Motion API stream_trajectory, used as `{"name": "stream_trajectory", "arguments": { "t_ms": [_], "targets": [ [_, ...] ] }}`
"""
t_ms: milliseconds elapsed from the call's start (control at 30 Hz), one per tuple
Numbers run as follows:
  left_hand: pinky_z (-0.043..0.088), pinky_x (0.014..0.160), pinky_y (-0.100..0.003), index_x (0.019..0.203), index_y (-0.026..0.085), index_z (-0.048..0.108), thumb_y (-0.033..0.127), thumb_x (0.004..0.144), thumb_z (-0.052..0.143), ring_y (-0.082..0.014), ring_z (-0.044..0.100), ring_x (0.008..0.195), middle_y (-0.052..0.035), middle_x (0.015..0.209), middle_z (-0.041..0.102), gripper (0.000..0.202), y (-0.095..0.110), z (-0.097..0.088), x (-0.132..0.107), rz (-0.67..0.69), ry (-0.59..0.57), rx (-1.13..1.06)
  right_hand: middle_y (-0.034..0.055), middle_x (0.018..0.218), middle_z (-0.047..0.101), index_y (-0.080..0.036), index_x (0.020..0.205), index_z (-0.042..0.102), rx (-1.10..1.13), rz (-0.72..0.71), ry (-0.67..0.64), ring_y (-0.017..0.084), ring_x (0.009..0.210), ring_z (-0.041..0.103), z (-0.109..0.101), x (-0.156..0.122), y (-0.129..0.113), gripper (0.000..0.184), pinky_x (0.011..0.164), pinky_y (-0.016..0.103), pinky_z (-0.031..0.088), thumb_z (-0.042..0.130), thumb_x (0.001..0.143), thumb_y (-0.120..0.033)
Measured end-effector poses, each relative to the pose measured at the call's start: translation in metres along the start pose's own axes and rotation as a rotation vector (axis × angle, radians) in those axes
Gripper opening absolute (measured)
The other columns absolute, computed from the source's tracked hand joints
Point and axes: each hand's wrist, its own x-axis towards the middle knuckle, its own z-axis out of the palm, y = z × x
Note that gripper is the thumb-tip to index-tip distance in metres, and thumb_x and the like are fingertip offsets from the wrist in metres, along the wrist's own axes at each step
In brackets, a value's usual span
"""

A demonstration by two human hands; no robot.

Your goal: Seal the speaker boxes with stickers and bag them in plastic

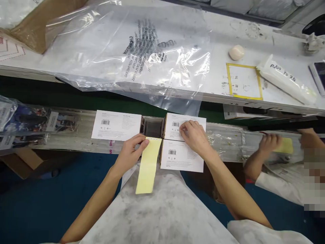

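Note:
My left hand (133, 149) pinches the top end of a yellow label strip (148, 167), which hangs down in front of my apron. A row of small pale marks runs along the strip's upper edge. My right hand (195, 135) rests on a white box (172, 118), fingertips drawn together beside its printed barcode. Whether anything small sits between those fingertips is hidden. Against the near side of that box lies a second white box (177, 162) with the same print. To the left is another white box (116, 125), with a dark gap between it and the right-hand boxes.
Plastic-wrapped packages (38, 118) lie at the left of the conveyor (223, 139). On the white shelf (220, 30) beyond are a clear printed plastic bag (101, 51), a pale round lump (236, 52) and a white tube (284, 79). A co-worker's hand (270, 144) works at right.

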Motion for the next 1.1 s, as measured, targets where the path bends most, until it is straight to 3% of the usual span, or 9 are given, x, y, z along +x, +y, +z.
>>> {"name": "stream_trajectory", "arguments": {
  "t_ms": [100,200,300,400,533,767,1100],
  "targets": [
    [0.044,0.065,-0.027,0.090,0.019,0.073,0.045,0.099,0.064,-0.0193,0.062,0.085,-0.0066,0.096,0.069,0.028,0.004,0.010,0.002,-0.048,0.000,-0.059,0.0075,0.098,0.066,-0.021,0.115,0.058,0.085,0.040,0.052,0.026,0.085,0.062,-0.011,-0.003,-0.012,0.023,0.073,0.040,0.047,0.062,0.092,-0.021],
    [0.044,0.063,-0.026,0.087,0.019,0.073,0.046,0.096,0.067,-0.0178,0.061,0.079,-0.0051,0.091,0.068,0.029,0.009,0.021,0.004,-0.108,0.020,-0.127,0.0028,0.087,0.062,-0.023,0.103,0.060,0.270,-0.011,0.183,0.021,0.077,0.060,-0.019,-0.017,-0.046,0.009,0.068,0.035,0.047,0.061,0.094,-0.022],
    [0.043,0.064,-0.026,0.084,0.019,0.072,0.048,0.096,0.067,-0.0157,0.058,0.075,-0.0026,0.084,0.065,0.031,0.012,0.027,0.006,-0.106,0.026,-0.186,0.0015,0.082,0.061,-0.024,0.094,0.063,0.423,-0.144,0.255,0.019,0.079,0.060,-0.012,-0.034,-0.086,0.007,0.072,0.035,0.051,0.060,0.097,-0.018],
    [0.045,0.069,-0.027,0.086,0.019,0.072,0.048,0.100,0.062,-0.0163,0.057,0.078,-0.0025,0.084,0.064,0.034,0.013,0.027,0.006,-0.044,-0.013,-0.211,0.0031,0.088,0.067,-0.024,0.097,0.065,0.481,-0.153,0.274,0.020,0.085,0.064,0.004,-0.042,-0.107,0.009,0.076,0.036,0.054,0.060,0.100,-0.017],
    [0.048,0.078,-0.030,0.093,0.019,0.073,0.042,0.104,0.057,-0.0188,0.061,0.088,-0.0054,0.094,0.067,0.030,0.014,0.019,0.004,0.074,-0.078,-0.127,0.0026,0.091,0.070,-0.025,0.102,0.065,0.542,-0.081,0.287,0.018,0.084,0.067,0.015,-0.042,-0.109,0.007,0.075,0.034,0.057,0.061,0.101,-0.018],
    [0.048,0.077,-0.029,0.098,0.019,0.073,0.033,0.107,0.052,-0.0178,0.064,0.089,-0.0068,0.100,0.068,0.027,0.019,0.012,0.001,0.227,-0.099,0.064,0.0055,0.100,0.074,-0.025,0.104,0.070,0.447,-0.132,0.319,0.019,0.092,0.073,0.011,-0.045,-0.108,0.011,0.081,0.035,0.062,0.061,0.102,-0.019],
    [0.045,0.068,-0.029,0.088,0.020,0.071,0.037,0.107,0.052,-0.0173,0.063,0.078,-0.0036,0.085,0.068,0.032,0.018,0.019,-0.002,0.167,-0.005,0.125,0.0047,0.097,0.078,-0.025,0.102,0.074,0.349,-0.138,0.364,0.019,0.090,0.074,0.016,-0.050,-0.110,0.011,0.080,0.036,0.062,0.065,0.101,-0.021]
  ]
}}
